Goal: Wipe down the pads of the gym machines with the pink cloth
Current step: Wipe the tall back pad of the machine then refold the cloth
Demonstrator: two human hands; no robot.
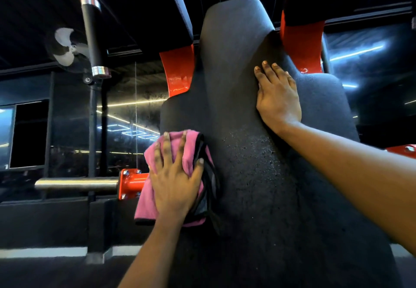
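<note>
1. Far left, high up: wall fan [67, 49], dim and soft against the dark wall.
2. Just right of it: black handle grip [92, 38] with chrome collars at both ends, hanging off a red tube.
3. Lower left: horizontal chrome peg [76, 184], bolted into a red flange [130, 183].
4. Pink cloth [145, 202]: bunched against the left edge of the back pad, partly hanging off that edge and covering part of the flange. Dark folds along its right side, possibly black trim or a second layer; too dark to say.
5. Left hand [175, 184]: palm flat on the cloth, pressing it onto the pad. Fingers straight and spread wide, thumb out to the right over the dark folds.
6. Red frame plate [177, 69] behind the pad's left shoulder.
7. Centre: black back pad [236, 62], narrow at the top, wider below, upright. Speckled patch mid-surface, right of the cloth.
8. Right hand [279, 101]: flat on the upper right of the pad, fingers straight and close together, holding nothing. Well apart from the cloth.
9. Second red frame plate [301, 42] just above the right hand's fingertips.
</note>
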